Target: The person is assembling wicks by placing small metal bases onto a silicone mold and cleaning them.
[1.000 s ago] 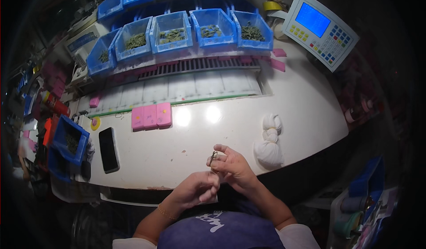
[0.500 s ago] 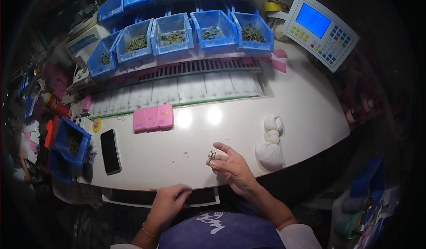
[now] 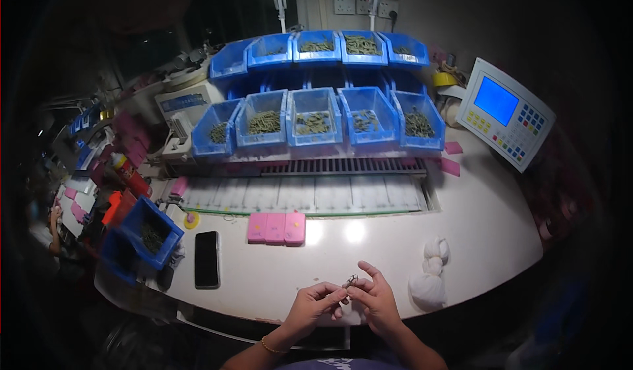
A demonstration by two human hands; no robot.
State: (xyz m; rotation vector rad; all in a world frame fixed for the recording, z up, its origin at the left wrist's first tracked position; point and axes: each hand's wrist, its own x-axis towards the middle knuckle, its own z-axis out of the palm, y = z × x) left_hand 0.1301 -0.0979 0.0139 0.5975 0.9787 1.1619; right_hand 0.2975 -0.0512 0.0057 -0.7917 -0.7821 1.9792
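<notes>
At the table's near edge (image 3: 277,284) the left hand (image 3: 315,306) has come back up to the right hand (image 3: 374,299), both sets of fingertips now pinching one small metal part (image 3: 350,281)

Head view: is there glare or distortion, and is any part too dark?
Head view: two bright glare spots on the white table beside the pink boxes; fisheye bends the table edge; the corners fall black; both hands and the small metal part are evenly lit.

bins (image 3: 314,116) blue | pads (image 3: 276,227) pink | phone (image 3: 206,259) black | cloth (image 3: 430,283) white | table (image 3: 488,231) white
</notes>
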